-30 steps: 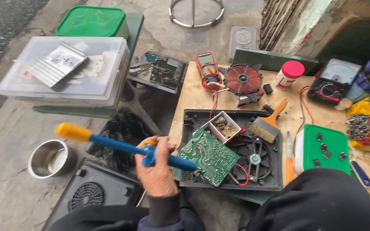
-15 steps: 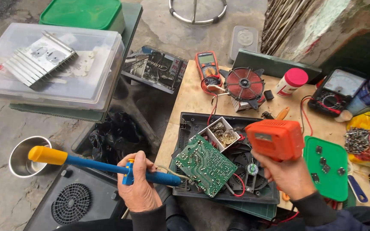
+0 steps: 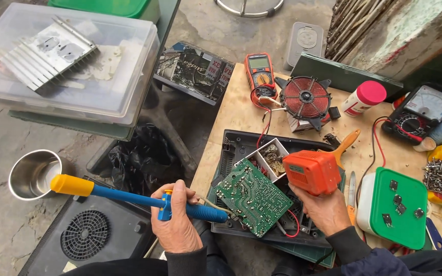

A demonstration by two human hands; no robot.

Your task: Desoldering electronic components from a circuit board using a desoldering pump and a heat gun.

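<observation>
- Down low, the left hand [image 3: 176,221] is wrapped around a blue desoldering pump [image 3: 144,200] with a yellow plunger end, held nearly level, its tip reaching the lower left edge of a green circuit board [image 3: 254,197].
- The circuit board lies tilted, solder side up, over an opened black appliance housing [image 3: 231,153] on the wooden worktop [image 3: 234,110]; a red wire curls at the board's lower right corner.
- The right hand [image 3: 323,207] grips an orange boxy tool [image 3: 312,171] from below, holding it just above the housing, beside the board's upper right edge.
- A small white tray of metal parts [image 3: 269,158] sits in the housing, between the board and the orange tool.
- Farther back on the worktop are an orange multimeter [image 3: 260,71] and a copper induction coil [image 3: 305,97]; a green-lidded box [image 3: 397,207] stands to the right.
- On the ground at left sit a steel bowl [image 3: 32,174] and a clear plastic bin [image 3: 67,66] with a finned heat sink [image 3: 47,56] on top.
</observation>
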